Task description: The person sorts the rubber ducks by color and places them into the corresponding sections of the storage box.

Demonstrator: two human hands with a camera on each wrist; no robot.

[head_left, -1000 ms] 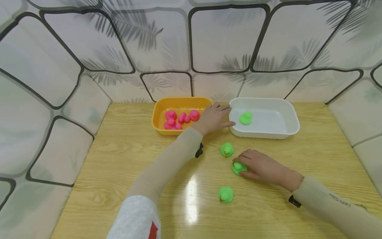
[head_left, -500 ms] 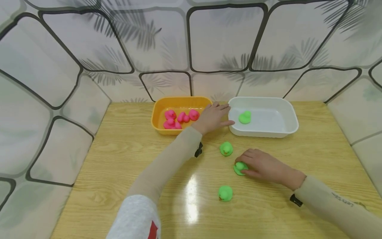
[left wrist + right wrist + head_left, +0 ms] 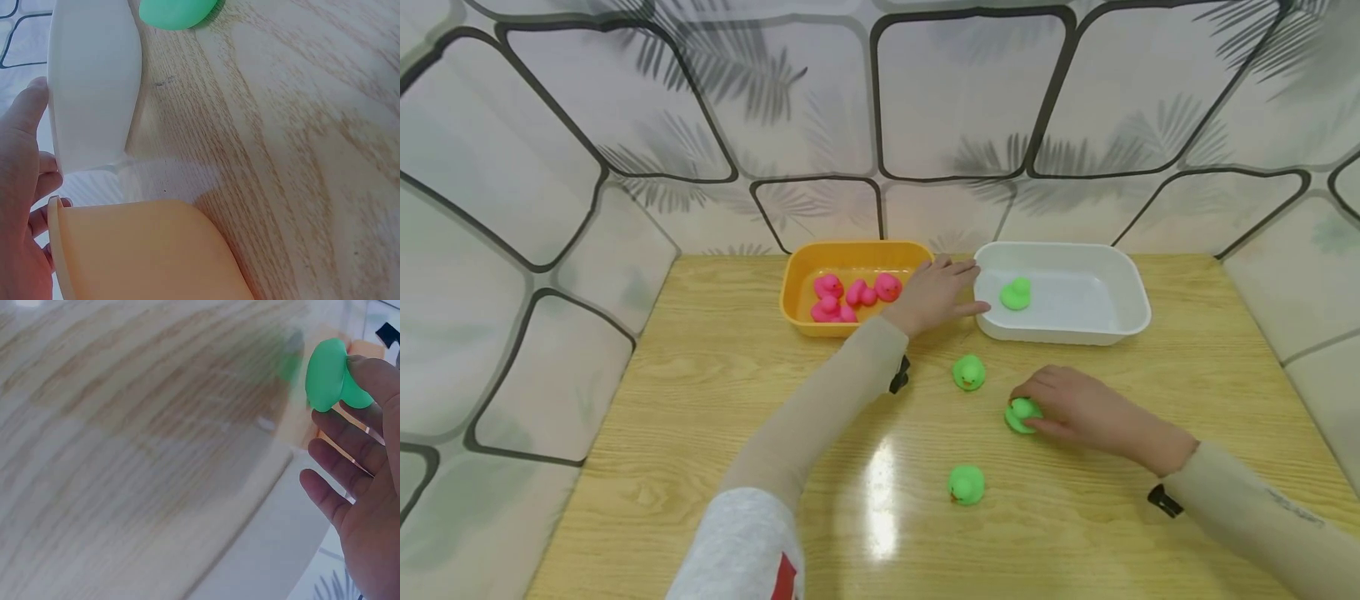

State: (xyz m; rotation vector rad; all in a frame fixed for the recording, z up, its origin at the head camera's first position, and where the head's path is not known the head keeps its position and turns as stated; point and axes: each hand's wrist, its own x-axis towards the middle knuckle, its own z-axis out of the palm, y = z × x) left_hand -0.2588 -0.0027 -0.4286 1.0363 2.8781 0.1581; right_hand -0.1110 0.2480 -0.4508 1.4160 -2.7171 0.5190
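My right hand (image 3: 1082,412) pinches a green rubber duck (image 3: 1021,415) between thumb and fingers. In the right wrist view the duck (image 3: 326,375) shows its flat base, lifted over the table. My left hand (image 3: 934,294) spans the gap between the orange tub (image 3: 820,331) and the white tub (image 3: 1060,337), fingers spread across their rims. In the left wrist view its thumb lies at the white tub's rim (image 3: 53,112), and fingertips show by the orange tub's rim (image 3: 59,250). One green duck (image 3: 1017,294) sits inside the white tub; several pink ducks (image 3: 829,286) lie in the orange one.
Two more green ducks stand on the wooden table: one duck (image 3: 968,372) in front of the tubs, another duck (image 3: 966,485) closer to me. A patterned cloth wall (image 3: 955,100) rises right behind the tubs and along both sides.
The right hand has drawn the green duck a little to the right and slightly back. My left hand stays where it was, and the other ducks have kept their places.
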